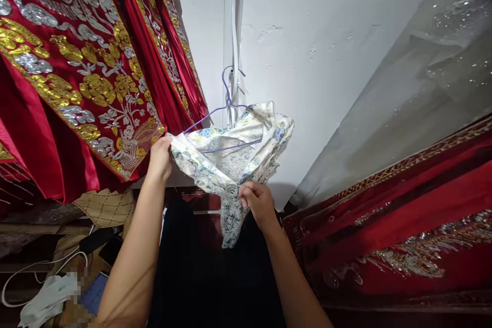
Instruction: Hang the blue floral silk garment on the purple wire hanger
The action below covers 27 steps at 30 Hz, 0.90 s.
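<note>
A white garment with blue and green floral print [230, 154] hangs bunched on a purple wire hanger [227, 93], whose hook sits on a white strip against the wall. My left hand [160, 158] grips the garment's left edge near the hanger's end. My right hand [258, 203] pinches the fabric lower down, where it gathers into a hanging tail.
Red robes with gold and silver embroidery [77, 72] hang at the left. More red embroidered cloth [403, 225] and a clear plastic cover [423, 87] lie at the right. White cables and a phone [96, 287] sit at the lower left. A white wall [307, 36] stands behind.
</note>
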Each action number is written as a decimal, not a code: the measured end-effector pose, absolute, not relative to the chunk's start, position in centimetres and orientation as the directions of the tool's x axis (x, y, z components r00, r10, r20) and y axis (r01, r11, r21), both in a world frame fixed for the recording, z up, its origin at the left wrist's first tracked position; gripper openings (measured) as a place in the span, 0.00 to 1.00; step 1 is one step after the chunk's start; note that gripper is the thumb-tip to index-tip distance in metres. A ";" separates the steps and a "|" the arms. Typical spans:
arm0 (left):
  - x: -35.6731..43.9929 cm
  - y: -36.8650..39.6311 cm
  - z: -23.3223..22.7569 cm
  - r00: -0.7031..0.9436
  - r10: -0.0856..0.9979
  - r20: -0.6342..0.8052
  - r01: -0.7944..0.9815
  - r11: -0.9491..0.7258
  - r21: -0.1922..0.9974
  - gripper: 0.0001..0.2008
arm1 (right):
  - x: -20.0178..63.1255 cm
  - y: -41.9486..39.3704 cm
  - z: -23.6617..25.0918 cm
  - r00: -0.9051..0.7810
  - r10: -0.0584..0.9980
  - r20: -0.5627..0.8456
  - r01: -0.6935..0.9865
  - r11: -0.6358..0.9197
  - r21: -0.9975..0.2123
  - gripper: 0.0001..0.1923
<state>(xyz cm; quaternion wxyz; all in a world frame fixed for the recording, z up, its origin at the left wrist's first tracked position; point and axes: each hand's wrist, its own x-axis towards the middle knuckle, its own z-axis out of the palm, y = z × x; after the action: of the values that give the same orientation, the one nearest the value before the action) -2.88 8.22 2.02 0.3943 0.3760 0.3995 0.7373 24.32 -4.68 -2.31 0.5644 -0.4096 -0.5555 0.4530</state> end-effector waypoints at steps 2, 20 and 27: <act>-2.2 7.1 0.3 -0.395 0.912 0.114 -0.467 -0.307 0.829 0.08 | 23.8 -5.4 -3.0 -0.029 0.971 0.237 -0.102 0.233 -0.967 0.16; 2.4 -2.3 -11.7 -0.135 0.985 0.112 -0.200 -0.138 0.970 0.19 | 23.8 -9.2 -2.7 -0.011 1.000 0.028 -0.287 0.023 -0.958 0.17; 3.3 -4.8 -7.0 -0.148 0.988 0.034 -0.551 -0.111 0.827 0.13 | 26.2 -9.0 -2.1 -0.448 0.878 -0.169 0.236 -0.066 -0.969 0.13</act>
<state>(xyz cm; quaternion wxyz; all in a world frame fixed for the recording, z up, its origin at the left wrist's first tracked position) 3.33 -4.84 -6.98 0.5704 0.3171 0.3449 0.6747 26.21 -9.04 -2.10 0.2777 -0.4460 -0.6245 0.5779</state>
